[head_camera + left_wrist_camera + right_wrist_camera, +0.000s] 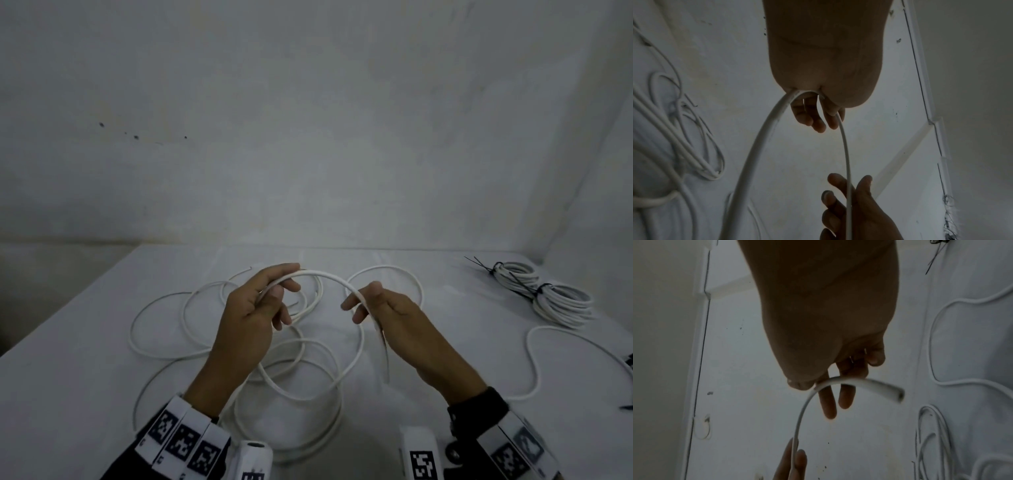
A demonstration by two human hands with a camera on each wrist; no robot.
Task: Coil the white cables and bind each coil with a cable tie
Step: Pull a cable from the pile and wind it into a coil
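A white cable (pixel 325 275) arcs above the table between both hands. My left hand (pixel 281 284) pinches it between thumb and fingers at the arc's left end. My right hand (pixel 359 296) pinches it with thumb and forefinger near the free end, which hangs down past the palm (pixel 386 363). In the right wrist view the cut cable end (pixel 898 393) sticks out to the right of the thumb. In the left wrist view the cable (pixel 760 138) runs out of the palm. The rest of it lies in loose loops (pixel 301 380) on the table under my hands.
Two bound white coils (pixel 517 274) (pixel 561 303) lie at the back right, with black cable ties (pixel 479 265) beside them. Another loose white cable (pixel 534 359) snakes along the right side. The white table (pixel 85 342) ends at the wall behind.
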